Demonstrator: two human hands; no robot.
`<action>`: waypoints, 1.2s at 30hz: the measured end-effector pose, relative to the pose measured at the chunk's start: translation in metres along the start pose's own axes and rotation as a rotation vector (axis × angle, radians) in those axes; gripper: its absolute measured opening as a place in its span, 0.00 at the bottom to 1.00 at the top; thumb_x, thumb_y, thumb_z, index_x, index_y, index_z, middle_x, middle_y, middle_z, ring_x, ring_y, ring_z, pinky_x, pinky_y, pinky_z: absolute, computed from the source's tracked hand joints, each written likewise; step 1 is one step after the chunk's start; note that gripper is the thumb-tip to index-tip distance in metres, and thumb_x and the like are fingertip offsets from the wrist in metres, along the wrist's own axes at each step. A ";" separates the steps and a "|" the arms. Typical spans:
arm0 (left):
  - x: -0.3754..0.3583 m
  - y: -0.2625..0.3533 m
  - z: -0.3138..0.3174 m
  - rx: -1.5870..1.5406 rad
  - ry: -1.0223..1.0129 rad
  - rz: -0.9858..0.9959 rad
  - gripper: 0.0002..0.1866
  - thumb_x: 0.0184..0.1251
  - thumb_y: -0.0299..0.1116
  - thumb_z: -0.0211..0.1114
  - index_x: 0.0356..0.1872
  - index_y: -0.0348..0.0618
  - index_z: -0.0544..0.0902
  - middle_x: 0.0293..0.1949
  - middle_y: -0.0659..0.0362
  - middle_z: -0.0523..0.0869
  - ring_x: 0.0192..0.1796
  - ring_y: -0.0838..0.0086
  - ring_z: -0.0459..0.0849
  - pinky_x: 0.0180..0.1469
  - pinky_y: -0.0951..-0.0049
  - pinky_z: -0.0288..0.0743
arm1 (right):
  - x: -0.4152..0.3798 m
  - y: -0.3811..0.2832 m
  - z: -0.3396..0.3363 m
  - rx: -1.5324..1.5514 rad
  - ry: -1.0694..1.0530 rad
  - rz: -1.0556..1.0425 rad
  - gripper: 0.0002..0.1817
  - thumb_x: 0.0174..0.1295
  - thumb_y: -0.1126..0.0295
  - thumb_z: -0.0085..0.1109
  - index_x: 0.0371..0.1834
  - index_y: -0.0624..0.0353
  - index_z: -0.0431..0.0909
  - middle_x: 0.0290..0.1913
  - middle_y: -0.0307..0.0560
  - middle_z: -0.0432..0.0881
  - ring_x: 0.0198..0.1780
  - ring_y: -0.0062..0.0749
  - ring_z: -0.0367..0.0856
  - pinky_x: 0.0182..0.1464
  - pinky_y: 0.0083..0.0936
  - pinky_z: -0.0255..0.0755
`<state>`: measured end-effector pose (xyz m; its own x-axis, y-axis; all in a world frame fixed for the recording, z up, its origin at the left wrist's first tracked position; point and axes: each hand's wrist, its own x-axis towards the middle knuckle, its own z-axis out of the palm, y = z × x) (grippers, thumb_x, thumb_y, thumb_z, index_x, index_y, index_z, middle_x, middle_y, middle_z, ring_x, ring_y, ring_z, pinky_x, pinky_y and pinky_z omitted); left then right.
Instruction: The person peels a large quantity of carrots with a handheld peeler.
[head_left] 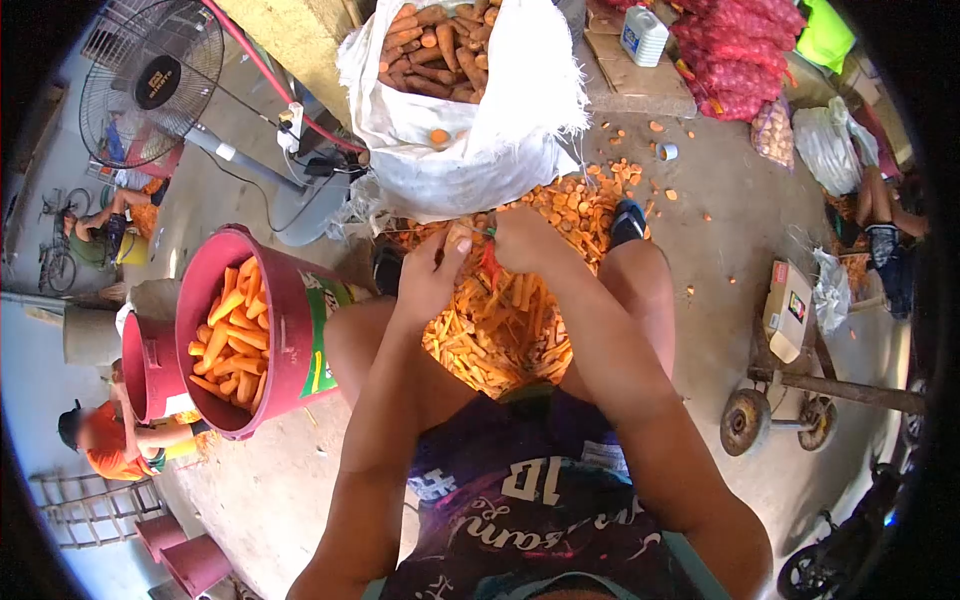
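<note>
My left hand (430, 272) is closed around a carrot (459, 233), mostly hidden by the fingers. Close beside it, my right hand (527, 240) forms a fist at the carrot's end. A small tool with a red part (490, 264) pokes out of that fist; its kind cannot be made out. Below both hands, between my knees, lies a heap of orange carrot peelings (490, 335). Cut carrot ends (575, 203) are scattered beyond it. A white woven sack (465, 180) of unpeeled carrots (440, 50) stands open just ahead.
Left of my knee, a pink tub (281, 330) holds peeled carrots (236, 340). A fan (152, 85) stands behind it. Red mesh sacks (735, 50) and a white jug (645, 37) are at the back right. A wheeled cart (840, 385) stands right. Other people (112, 440) sit farther off.
</note>
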<state>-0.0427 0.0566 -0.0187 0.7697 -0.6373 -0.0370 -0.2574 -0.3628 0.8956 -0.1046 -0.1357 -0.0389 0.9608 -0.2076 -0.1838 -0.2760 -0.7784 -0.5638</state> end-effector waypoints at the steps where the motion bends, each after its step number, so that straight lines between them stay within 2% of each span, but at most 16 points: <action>1: -0.002 0.000 0.003 -0.104 0.013 -0.034 0.22 0.81 0.48 0.64 0.49 0.34 0.85 0.22 0.57 0.82 0.26 0.73 0.82 0.32 0.67 0.75 | -0.001 0.001 0.000 0.012 0.031 -0.002 0.11 0.58 0.76 0.62 0.43 0.66 0.88 0.46 0.67 0.89 0.51 0.60 0.89 0.55 0.50 0.82; 4: -0.003 0.015 -0.001 -0.491 -0.080 0.156 0.23 0.84 0.50 0.61 0.52 0.34 0.84 0.23 0.62 0.80 0.25 0.79 0.78 0.28 0.72 0.69 | -0.006 0.010 -0.014 -0.055 -0.019 0.184 0.13 0.60 0.77 0.62 0.47 0.64 0.89 0.47 0.67 0.89 0.51 0.60 0.89 0.56 0.50 0.82; 6: 0.002 0.028 -0.004 -0.478 -0.072 0.267 0.23 0.87 0.49 0.56 0.54 0.34 0.83 0.25 0.61 0.79 0.25 0.79 0.76 0.27 0.75 0.66 | -0.004 0.033 -0.014 -0.026 -0.038 0.174 0.14 0.61 0.74 0.65 0.50 0.63 0.88 0.48 0.64 0.89 0.52 0.58 0.89 0.56 0.48 0.81; 9: 0.018 0.029 -0.006 -0.763 0.031 -0.087 0.27 0.88 0.52 0.49 0.66 0.37 0.78 0.36 0.61 0.85 0.27 0.77 0.79 0.31 0.71 0.75 | -0.016 0.010 -0.043 0.195 -0.106 0.120 0.17 0.61 0.68 0.71 0.53 0.60 0.87 0.50 0.59 0.90 0.54 0.53 0.89 0.58 0.43 0.80; 12: 0.043 -0.048 0.008 -1.068 0.198 -0.266 0.25 0.89 0.49 0.48 0.71 0.42 0.75 0.39 0.63 0.87 0.27 0.78 0.79 0.30 0.70 0.77 | -0.022 0.008 -0.055 0.491 -0.169 0.091 0.24 0.58 0.57 0.81 0.54 0.55 0.86 0.51 0.51 0.90 0.54 0.45 0.88 0.60 0.37 0.77; 13: 0.053 -0.101 0.007 -1.222 0.136 -0.320 0.25 0.90 0.47 0.47 0.77 0.47 0.71 0.52 0.63 0.88 0.37 0.76 0.86 0.38 0.67 0.83 | -0.021 0.018 -0.043 0.498 -0.065 0.000 0.23 0.57 0.60 0.81 0.54 0.55 0.86 0.48 0.48 0.89 0.51 0.39 0.87 0.58 0.35 0.78; 14: 0.045 -0.093 0.011 -1.221 0.141 -0.341 0.25 0.90 0.47 0.47 0.77 0.47 0.71 0.52 0.63 0.88 0.37 0.76 0.86 0.38 0.67 0.83 | -0.021 0.025 -0.033 0.505 0.038 -0.090 0.23 0.56 0.63 0.82 0.54 0.54 0.85 0.45 0.45 0.89 0.48 0.33 0.85 0.56 0.34 0.78; 16: 0.035 -0.045 0.019 -0.952 0.150 -0.365 0.26 0.90 0.45 0.48 0.80 0.49 0.68 0.65 0.61 0.83 0.54 0.71 0.88 0.52 0.65 0.85 | -0.024 0.013 -0.039 0.489 0.040 -0.031 0.25 0.54 0.63 0.84 0.54 0.53 0.85 0.47 0.44 0.89 0.52 0.33 0.85 0.61 0.31 0.77; 17: 0.031 -0.033 0.023 -1.003 0.099 -0.380 0.26 0.90 0.43 0.47 0.82 0.50 0.66 0.59 0.63 0.84 0.50 0.83 0.86 0.43 0.77 0.84 | -0.025 0.007 -0.044 0.507 0.016 0.000 0.27 0.53 0.62 0.85 0.55 0.54 0.84 0.49 0.45 0.89 0.53 0.35 0.85 0.62 0.32 0.76; 20: 0.026 -0.015 0.035 -1.133 0.073 -0.471 0.26 0.91 0.43 0.46 0.82 0.49 0.66 0.58 0.62 0.84 0.53 0.77 0.87 0.48 0.69 0.86 | -0.021 0.012 -0.034 0.523 -0.005 -0.009 0.30 0.51 0.61 0.86 0.56 0.56 0.83 0.52 0.47 0.89 0.55 0.38 0.86 0.64 0.34 0.76; 21: 0.032 -0.054 0.039 -1.159 0.023 -0.438 0.26 0.91 0.45 0.47 0.81 0.48 0.66 0.71 0.56 0.79 0.67 0.65 0.83 0.67 0.59 0.81 | -0.021 0.012 -0.030 0.458 -0.007 -0.046 0.31 0.51 0.61 0.86 0.57 0.57 0.83 0.53 0.48 0.89 0.56 0.39 0.86 0.64 0.34 0.76; 25: 0.021 -0.027 0.039 -1.202 -0.094 -0.481 0.25 0.91 0.45 0.47 0.80 0.48 0.67 0.68 0.55 0.81 0.66 0.65 0.84 0.67 0.59 0.81 | -0.016 0.016 -0.020 0.429 0.024 -0.086 0.36 0.48 0.57 0.86 0.61 0.57 0.82 0.55 0.52 0.90 0.58 0.45 0.88 0.64 0.37 0.78; 26: 0.019 -0.019 0.040 -1.175 -0.101 -0.474 0.25 0.91 0.45 0.47 0.80 0.48 0.68 0.65 0.57 0.82 0.61 0.68 0.85 0.61 0.63 0.83 | -0.017 0.017 -0.018 0.458 0.011 -0.092 0.39 0.46 0.54 0.86 0.63 0.55 0.82 0.55 0.54 0.90 0.56 0.49 0.88 0.62 0.39 0.78; 27: 0.015 -0.018 0.041 -1.148 -0.106 -0.471 0.25 0.91 0.46 0.46 0.79 0.49 0.69 0.62 0.59 0.83 0.56 0.70 0.87 0.56 0.66 0.85 | -0.015 0.020 -0.014 0.459 0.003 -0.091 0.39 0.46 0.54 0.86 0.63 0.55 0.82 0.55 0.54 0.90 0.56 0.49 0.88 0.62 0.39 0.78; 34: 0.013 -0.030 0.031 -1.061 -0.307 -0.531 0.22 0.91 0.45 0.45 0.74 0.48 0.73 0.59 0.57 0.86 0.56 0.69 0.87 0.57 0.66 0.84 | -0.009 0.038 -0.029 0.430 0.078 -0.020 0.32 0.52 0.57 0.85 0.60 0.50 0.82 0.52 0.49 0.90 0.55 0.40 0.87 0.62 0.37 0.77; 36: 0.001 -0.001 0.034 -0.982 -0.120 -0.653 0.18 0.89 0.48 0.51 0.66 0.55 0.79 0.41 0.65 0.86 0.36 0.75 0.85 0.36 0.71 0.83 | -0.001 0.048 -0.032 0.433 0.130 0.038 0.28 0.54 0.59 0.84 0.57 0.49 0.81 0.51 0.47 0.89 0.54 0.38 0.85 0.62 0.37 0.77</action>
<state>-0.0614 0.0327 -0.0347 0.5158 -0.6040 -0.6076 0.7629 0.0010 0.6466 -0.1183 -0.1915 -0.0394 0.9373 -0.3259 -0.1238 -0.2702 -0.4550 -0.8485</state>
